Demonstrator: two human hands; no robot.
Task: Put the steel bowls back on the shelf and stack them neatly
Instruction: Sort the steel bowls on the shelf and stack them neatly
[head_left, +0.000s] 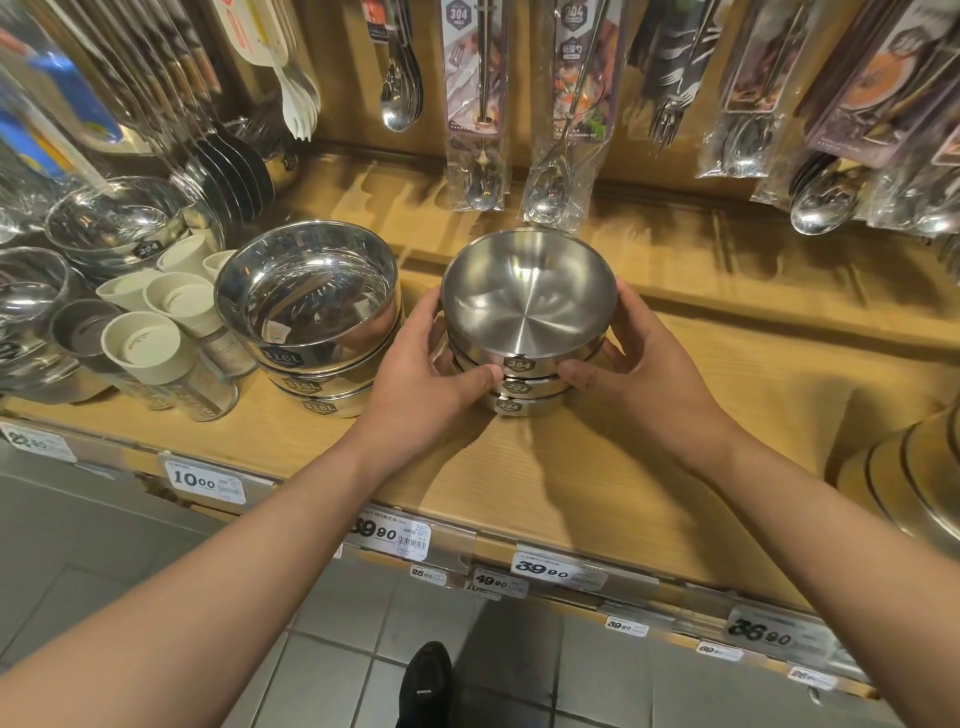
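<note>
A stack of three brushed steel bowls (527, 301), each with a "304" label, stands on the wooden shelf (597, 467) in the middle of the view. My left hand (431, 364) grips the stack's left side, its thumb on the front by the labels. My right hand (639, 358) grips the right side the same way. To the left stands a second stack of three shinier steel bowls (309, 306) labelled "316L".
White-lidded glass jars (156, 353) and more steel bowls (114, 223) crowd the shelf's left end. Packaged spoons and cutlery (478, 104) hang behind the stacks. Steel ware (914, 478) sits at the right edge. Price tags (389, 532) line the shelf's front; tiled floor lies below.
</note>
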